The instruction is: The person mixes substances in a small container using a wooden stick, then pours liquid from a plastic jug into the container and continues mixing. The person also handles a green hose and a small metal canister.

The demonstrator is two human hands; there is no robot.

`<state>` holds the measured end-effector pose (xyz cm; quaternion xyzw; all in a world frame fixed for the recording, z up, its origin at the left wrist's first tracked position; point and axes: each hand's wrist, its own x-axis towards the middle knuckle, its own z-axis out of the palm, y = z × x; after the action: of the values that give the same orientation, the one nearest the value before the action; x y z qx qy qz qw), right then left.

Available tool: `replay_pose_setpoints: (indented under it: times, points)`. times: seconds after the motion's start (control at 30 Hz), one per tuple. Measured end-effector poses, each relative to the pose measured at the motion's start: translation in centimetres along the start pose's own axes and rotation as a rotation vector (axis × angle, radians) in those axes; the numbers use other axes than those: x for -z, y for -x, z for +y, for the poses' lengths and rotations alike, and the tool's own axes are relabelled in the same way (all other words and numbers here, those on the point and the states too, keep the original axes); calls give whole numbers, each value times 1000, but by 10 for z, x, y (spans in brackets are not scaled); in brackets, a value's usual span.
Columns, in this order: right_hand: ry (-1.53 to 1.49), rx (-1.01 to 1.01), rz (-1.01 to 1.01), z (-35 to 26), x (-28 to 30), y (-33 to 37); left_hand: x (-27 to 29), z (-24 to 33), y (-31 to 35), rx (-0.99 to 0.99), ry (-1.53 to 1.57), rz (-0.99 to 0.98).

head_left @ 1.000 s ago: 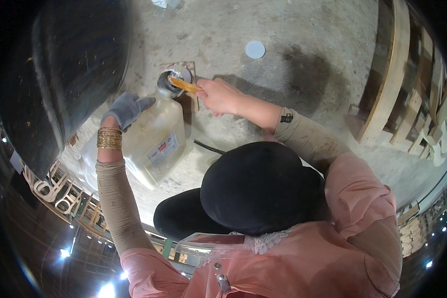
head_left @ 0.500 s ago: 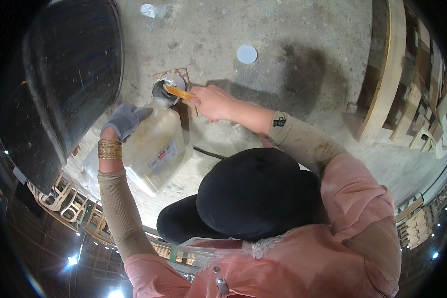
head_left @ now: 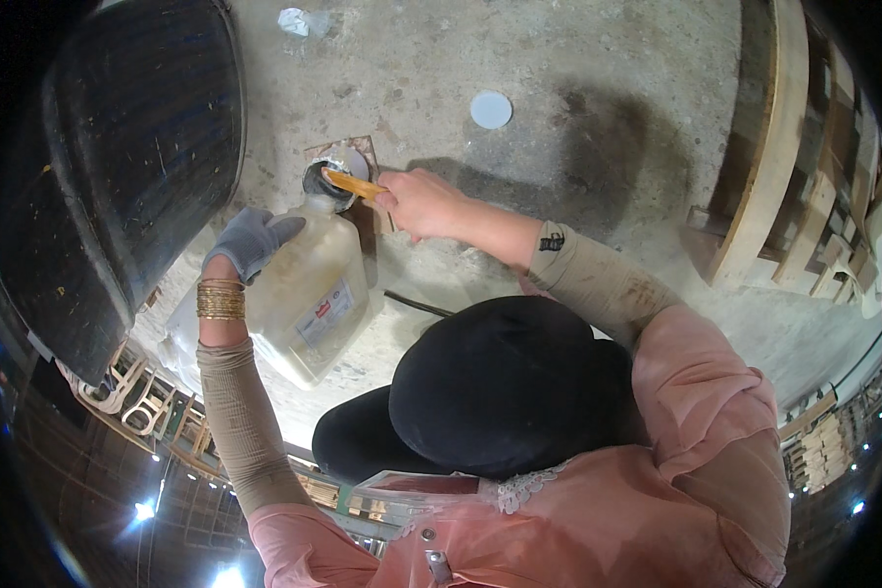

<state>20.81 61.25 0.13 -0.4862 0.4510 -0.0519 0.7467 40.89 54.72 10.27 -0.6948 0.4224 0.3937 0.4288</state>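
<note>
At the far left we see a large black panel [head_left: 147, 137]. Just right of it our gloved left hand [head_left: 250, 243] is clamped over the top of the pale translucent jug [head_left: 304, 294], thumb stretched toward the neck, though the finger ends are hidden from us. That grip seems meant to steady the jug, which looks tilted with its neck toward the can [head_left: 345, 159]; we cannot tell whether neck and rim touch. The can sits on a thin brown board [head_left: 367, 230], perhaps to keep it off the floor. Our bare right hand [head_left: 421, 203], apart from the left, is closed around a yellowish wooden stick [head_left: 361, 186], whose left end is at the can's opening; holding it from the right leaves the jug's side free. Farther right, a pale round disc [head_left: 491, 110] lies on the floor, well apart from the can, and wooden slatted frames [head_left: 764, 176] stand at the right.

Against a second ago, our view has shifted slightly, showing more of the crumpled wrapper [head_left: 304, 22] at the far side; both grips look unchanged.
</note>
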Motion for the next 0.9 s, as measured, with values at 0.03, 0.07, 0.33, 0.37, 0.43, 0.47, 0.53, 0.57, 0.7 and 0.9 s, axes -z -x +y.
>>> replay_pose_setpoints:
  times: [0.03, 0.07, 0.33, 0.37, 0.43, 0.47, 0.53, 0.57, 0.7, 0.9]
  points:
    - [-22, -10, -16, -1, 1, 0, -1, -4, -1, -30, -5, 19]
    - [-45, -20, -33, -2, 1, 0, -4, -9, -5, -60, -10, 38]
    - [-174, -65, -24, -2, 3, -2, -8, -9, -2, -82, -6, 85]
    - [-162, -55, -9, -2, 5, 0, -9, -7, -1, -69, -4, 78]
    - [-105, -38, 11, -5, 8, 2, -9, -7, 1, -52, -10, 82]
    - [-76, -30, 21, -6, 9, 3, -10, -8, 1, -51, -19, 91]
    - [-45, -46, 10, -10, 13, 6, -14, -14, 1, -55, -36, 111]
    - [-29, -54, 4, -13, 13, 8, -16, -17, 2, -59, -44, 123]
    - [118, 71, 102, 5, 16, 8, -17, -7, 9, -73, -35, 170]
    - [102, 146, 192, 5, 12, 14, -20, -14, 19, -63, -14, 162]
